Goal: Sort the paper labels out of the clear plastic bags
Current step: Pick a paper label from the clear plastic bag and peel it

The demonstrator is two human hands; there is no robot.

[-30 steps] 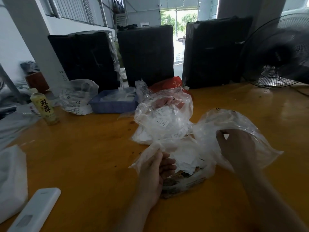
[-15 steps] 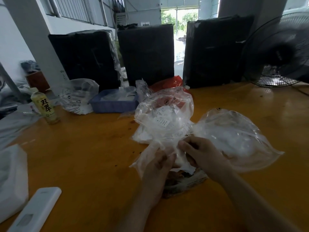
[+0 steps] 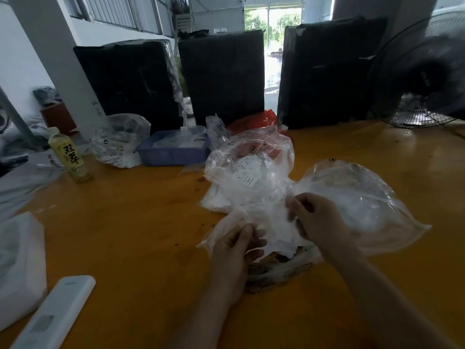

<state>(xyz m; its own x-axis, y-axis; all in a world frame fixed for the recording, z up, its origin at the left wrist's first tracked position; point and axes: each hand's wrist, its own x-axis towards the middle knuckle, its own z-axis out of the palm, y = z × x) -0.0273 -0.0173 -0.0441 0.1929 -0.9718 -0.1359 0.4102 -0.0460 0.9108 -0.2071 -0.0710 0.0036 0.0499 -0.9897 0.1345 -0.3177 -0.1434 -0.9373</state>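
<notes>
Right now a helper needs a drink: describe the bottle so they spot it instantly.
Start at the white pillar on the far left of the orange table. In front of it stands the bottle, upright. It alone is yellow-green, with dark characters on its label.

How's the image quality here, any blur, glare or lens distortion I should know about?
Head view: the right hand is motion-blurred at its fingertips over the clear plastic bag; the doorway is blown out, leaving the black boxes dark; wide-angle bending shows at the edges.
</notes>
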